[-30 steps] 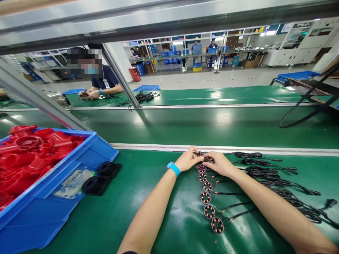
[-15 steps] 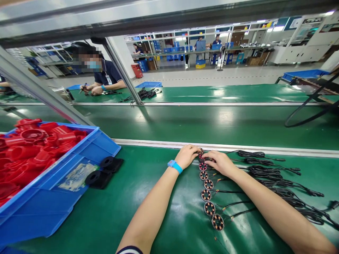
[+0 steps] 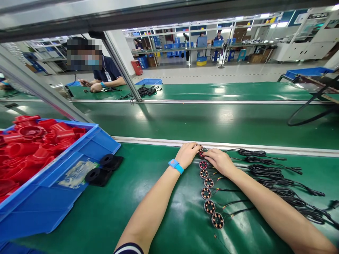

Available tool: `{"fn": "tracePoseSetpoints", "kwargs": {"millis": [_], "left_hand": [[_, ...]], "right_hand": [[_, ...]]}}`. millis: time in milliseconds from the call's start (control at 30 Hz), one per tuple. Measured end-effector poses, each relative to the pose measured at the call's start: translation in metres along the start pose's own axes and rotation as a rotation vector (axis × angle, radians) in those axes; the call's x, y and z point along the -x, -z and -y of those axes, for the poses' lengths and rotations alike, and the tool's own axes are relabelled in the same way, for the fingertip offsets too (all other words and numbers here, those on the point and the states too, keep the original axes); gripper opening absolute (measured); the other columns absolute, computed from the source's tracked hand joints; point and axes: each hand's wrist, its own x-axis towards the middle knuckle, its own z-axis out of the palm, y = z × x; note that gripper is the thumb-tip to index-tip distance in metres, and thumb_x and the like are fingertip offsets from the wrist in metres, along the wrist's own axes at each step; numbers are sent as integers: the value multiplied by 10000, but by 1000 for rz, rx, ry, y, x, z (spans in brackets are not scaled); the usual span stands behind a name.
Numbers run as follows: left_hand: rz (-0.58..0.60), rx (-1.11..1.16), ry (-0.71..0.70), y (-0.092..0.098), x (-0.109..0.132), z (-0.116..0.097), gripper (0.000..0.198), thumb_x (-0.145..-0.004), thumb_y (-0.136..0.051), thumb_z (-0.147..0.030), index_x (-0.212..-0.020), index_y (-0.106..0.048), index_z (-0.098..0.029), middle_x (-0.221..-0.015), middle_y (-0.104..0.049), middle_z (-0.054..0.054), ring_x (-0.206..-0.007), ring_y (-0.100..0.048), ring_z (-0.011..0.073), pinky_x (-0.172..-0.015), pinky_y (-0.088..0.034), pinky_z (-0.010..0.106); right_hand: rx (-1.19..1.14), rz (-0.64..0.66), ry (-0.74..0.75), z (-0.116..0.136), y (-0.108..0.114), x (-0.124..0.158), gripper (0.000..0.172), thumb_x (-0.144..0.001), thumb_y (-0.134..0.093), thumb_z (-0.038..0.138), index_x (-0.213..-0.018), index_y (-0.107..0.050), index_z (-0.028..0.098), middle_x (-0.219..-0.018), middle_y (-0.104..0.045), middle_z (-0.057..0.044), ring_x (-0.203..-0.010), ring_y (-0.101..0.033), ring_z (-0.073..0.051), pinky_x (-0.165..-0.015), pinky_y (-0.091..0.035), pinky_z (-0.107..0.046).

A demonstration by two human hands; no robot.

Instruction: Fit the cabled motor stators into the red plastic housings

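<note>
Along the far edge of our green bench (image 3: pixel 164 211), just before the pale rail, we have both hands meeting over one small ring-shaped coil (image 3: pixel 201 153). Going from largest down: at the left edge sits one blue bin (image 3: pixel 60 197), heaped with red plastic housings (image 3: pixel 34 144) (too many and too tangled for us to count). Across the right side of the bench lie bundles of black cable (image 3: pixel 280 183); we cannot separate them well enough to count. Just beside the bin's near wall rest two black ring-shaped parts (image 3: pixel 104 170), touching each other. Down the middle runs a row of six more coils (image 3: pixel 208 195), copper windings showing, each with thin leads trailing to the right, lying one after another from the hands toward the near edge.

Our left hand (image 3: pixel 187 154), with a blue wristband (image 3: pixel 176 166) on its wrist, is curled, fingertips pressed onto the coil from the left. Our right hand (image 3: pixel 218 160) comes in from the right, fingertips pinching the same coil. Beyond the conveyor, one other person (image 3: pixel 106 76) works at the opposite bench.
</note>
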Motion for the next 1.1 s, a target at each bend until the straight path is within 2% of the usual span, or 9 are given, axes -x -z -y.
{"fn": "tracePoseSetpoints", "kwargs": {"millis": [233,467,533,600,700,800,900,1033,1100], "left_hand": [[-68,-22,53,4,2,-7,222,-953,-557,-164,-1164,-611,-208,-1266,-555,110,-1122,-546,263,-960,-472,421],[-64,47,108,-9,4,1,203,-942,-546,-154,-1128,-613,-200,-1272,-522,121,-1130,-522,289,-971,-460,479],[-64,92,83,-6,6,3,225,-959,-501,-145,-1159,-592,-193,-1257,-520,111,-1138,-516,259,-1002,-446,444],[-42,139,30,0,8,4,248,-948,-490,-109,-1156,-587,-203,-1197,-536,74,-1120,-523,205,-1015,-439,360],[30,183,-45,6,11,2,243,-903,-587,-109,-1114,-610,-228,-1127,-541,39,-1031,-553,167,-954,-464,283],[74,164,-53,8,12,-1,200,-891,-676,-240,-1084,-625,-222,-1067,-538,53,-960,-554,199,-878,-485,319],[94,113,-46,8,12,-5,193,-894,-681,-344,-1021,-631,-207,-1010,-536,63,-930,-537,232,-832,-476,356],[119,66,-64,9,12,-10,153,-912,-657,-317,-995,-618,-195,-1078,-558,80,-964,-540,244,-852,-457,378],[131,64,-79,8,12,-12,133,-915,-653,-293,-992,-612,-192,-1129,-565,83,-1010,-541,250,-871,-448,379]], "right_hand": [[10,27,-59,4,2,-2,216,-986,-496,243,-1100,-676,207,-999,-654,-68,-950,-610,-207,-868,-523,-342],[-94,73,-62,3,5,-1,236,-975,-502,250,-1159,-648,224,-1060,-650,-70,-984,-605,-211,-911,-510,-369],[-166,68,-93,2,6,-1,283,-938,-569,234,-1219,-598,222,-1114,-637,-63,-969,-613,-197,-908,-512,-357],[-224,67,-143,0,6,-1,366,-884,-640,206,-1242,-561,219,-1117,-632,-56,-899,-622,-176,-871,-521,-336],[-263,69,-196,-2,5,-2,377,-836,-680,176,-1192,-561,207,-1045,-635,-40,-779,-607,-149,-773,-526,-302],[-270,53,-201,-3,5,-3,294,-827,-677,175,-1106,-587,189,-1007,-633,-48,-856,-610,-170,-772,-512,-302],[-293,76,-228,-3,7,-5,208,-807,-682,200,-1004,-619,181,-964,-628,-58,-890,-595,-189,-800,-495,-323],[-445,144,-349,-2,13,-8,154,-795,-656,273,-915,-650,177,-884,-624,-46,-798,-571,-179,-756,-462,-314],[-518,171,-382,-4,15,-9,185,-826,-605,339,-891,-652,172,-823,-626,-30,-718,-558,-158,-700,-452,-293]]}}
